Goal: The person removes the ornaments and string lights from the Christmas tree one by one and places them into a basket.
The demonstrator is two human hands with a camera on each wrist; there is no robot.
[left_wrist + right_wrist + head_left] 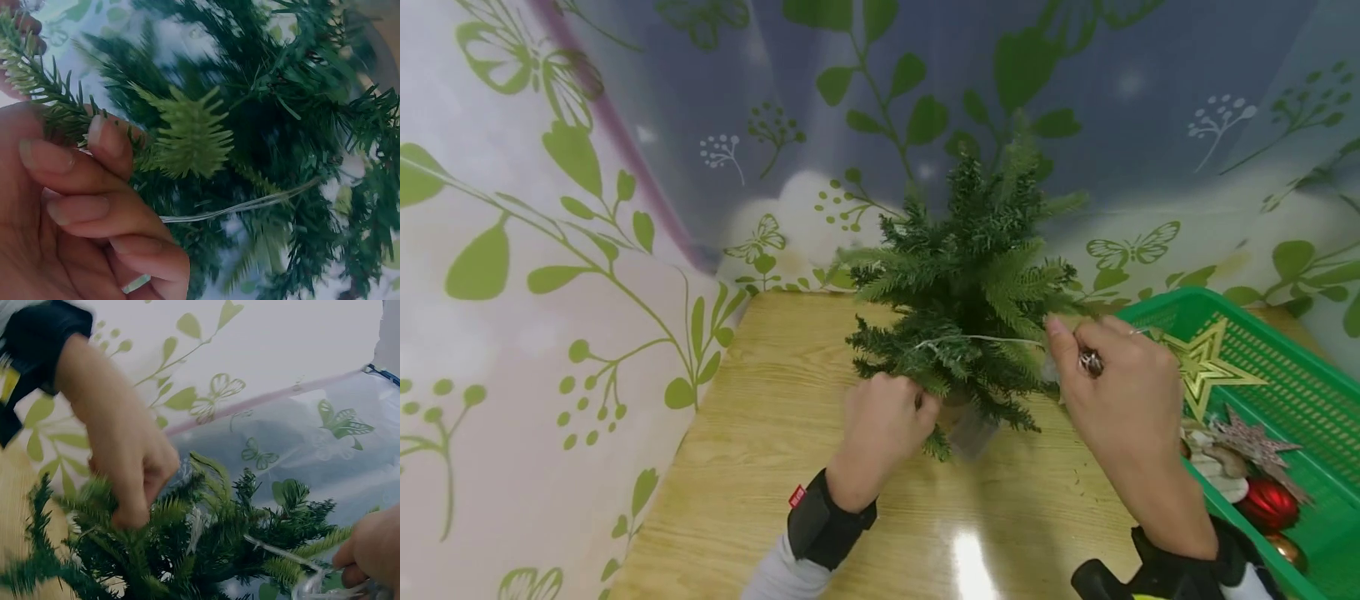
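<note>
A small artificial Christmas tree (958, 242) stands on the wooden table, its lower branches spreading in front. My left hand (887, 421) pinches a branch tip at the lower left of the tree; in the left wrist view, thumb and forefinger close on a green branch (59, 103). On the tree's right side my right hand (1123, 387) grips a thin, clear wire string (1000, 338), which runs across the front branches. In the right wrist view, part of the bundled wire (306, 584) hangs by my right fingers. The tree's base is partly hidden by branches.
A green plastic basket (1225, 302) stands to the right, close by my right forearm. Inside lie a gold star (1202, 367), a pinkish glitter star (1251, 437), a red ornament (1270, 502) and other decorations. Leaf-printed curtains (820, 212) rise behind and to the left.
</note>
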